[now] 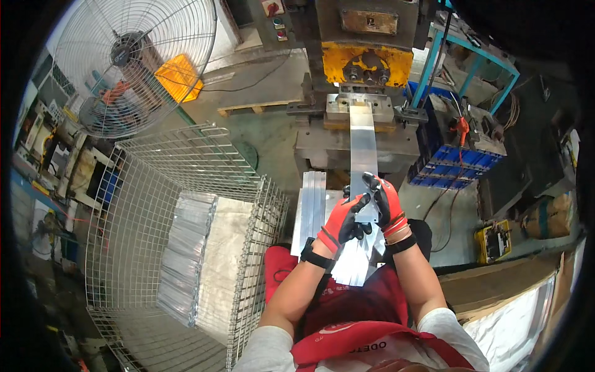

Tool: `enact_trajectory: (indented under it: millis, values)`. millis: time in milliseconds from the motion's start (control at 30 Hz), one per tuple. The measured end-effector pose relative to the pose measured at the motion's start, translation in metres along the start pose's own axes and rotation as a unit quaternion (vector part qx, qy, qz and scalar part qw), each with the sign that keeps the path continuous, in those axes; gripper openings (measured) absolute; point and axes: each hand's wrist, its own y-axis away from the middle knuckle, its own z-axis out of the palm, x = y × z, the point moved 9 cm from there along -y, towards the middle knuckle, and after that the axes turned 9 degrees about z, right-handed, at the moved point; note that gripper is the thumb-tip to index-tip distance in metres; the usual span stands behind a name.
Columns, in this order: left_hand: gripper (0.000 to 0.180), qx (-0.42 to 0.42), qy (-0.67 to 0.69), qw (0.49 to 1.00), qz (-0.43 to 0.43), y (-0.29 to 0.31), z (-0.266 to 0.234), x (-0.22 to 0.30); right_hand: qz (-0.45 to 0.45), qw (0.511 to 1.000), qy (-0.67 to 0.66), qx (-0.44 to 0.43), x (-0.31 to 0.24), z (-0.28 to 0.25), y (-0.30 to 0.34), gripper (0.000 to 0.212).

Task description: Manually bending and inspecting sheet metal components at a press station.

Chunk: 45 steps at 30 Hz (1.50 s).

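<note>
A wooden pallet (266,93) lies on the grey floor (279,144), a turquoise metal frame (483,54) to its right.

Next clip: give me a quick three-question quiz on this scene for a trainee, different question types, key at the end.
1. True or false: the left hand and the right hand both wear gloves.
2. Fill in: from between the hands, the long metal strip extends to the ____.
3. Multiple choice: where in the picture is the caged fan? A) lower right, B) upper left, C) upper right.

Key: 1. True. 2. Stamping press. 3. B.
</note>
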Motion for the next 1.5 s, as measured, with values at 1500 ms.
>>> enact_trajectory:
  millis: [1500]
  values:
    - [0.025, 0.0, 0.031, 0.988, 0.15, -0.024, -0.034, -0.028, 0.047, 0.991, 0.107, 0.062, 0.021, -0.004, -0.027, 0.021]
